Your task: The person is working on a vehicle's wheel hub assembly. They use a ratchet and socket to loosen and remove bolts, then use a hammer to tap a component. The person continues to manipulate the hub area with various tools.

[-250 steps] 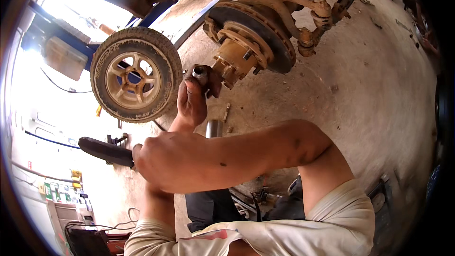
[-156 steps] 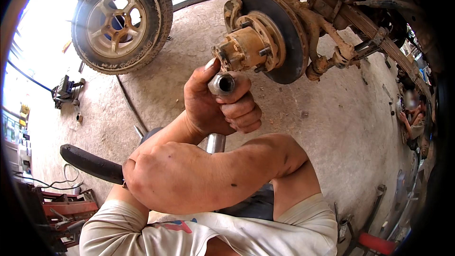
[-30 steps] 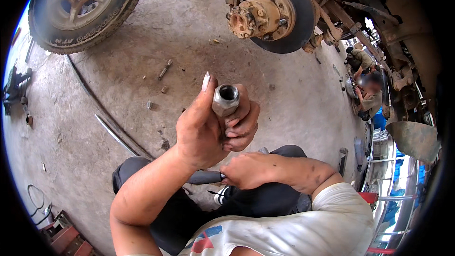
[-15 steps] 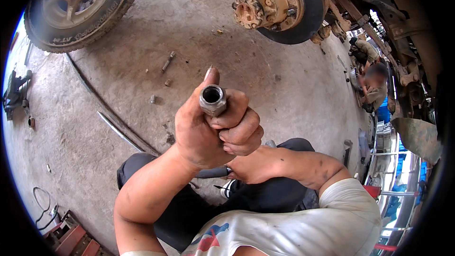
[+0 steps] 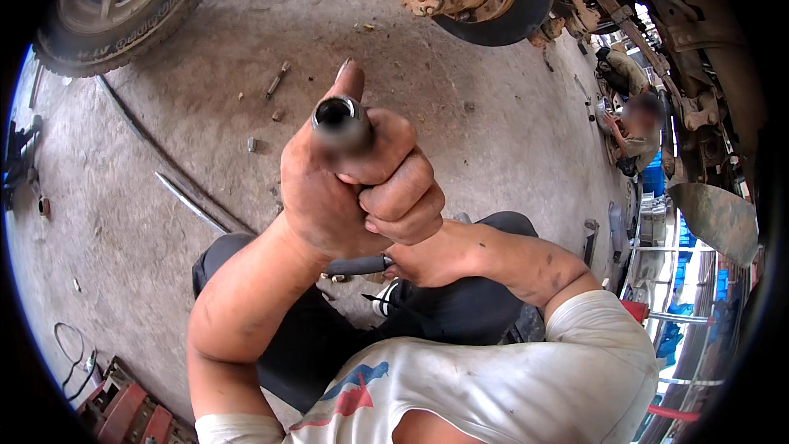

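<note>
My left hand [image 5: 362, 177] is up in the middle of the view, its fingers curled into a grip and its thumb pointing away from me. A hollow, round metal piece like a socket [image 5: 339, 108] stands at the top of this fist, its dark opening facing up. Its lower part is blurred, and whatever continues inside the fist is hidden. My right hand [image 5: 423, 261] lies lower, partly behind the left wrist. Beside its fingers a dark grey, rounded bar or handle [image 5: 355, 265] sticks out to the left; the fingers are mostly hidden.
A tyred wheel [image 5: 131, 20] stands at the far left, and a muddy wheel hub with its brake disc [image 5: 526, 0] at the far right. A bolt [image 5: 279, 80], small metal parts and a long rod [image 5: 191, 201] lie on the concrete floor. Another person [image 5: 637, 115] crouches at right.
My left hand has risen slightly and shifted left with the socket-like piece, which now looks closer. The whole scene has moved up and left a little. The grip of both hands looks the same.
</note>
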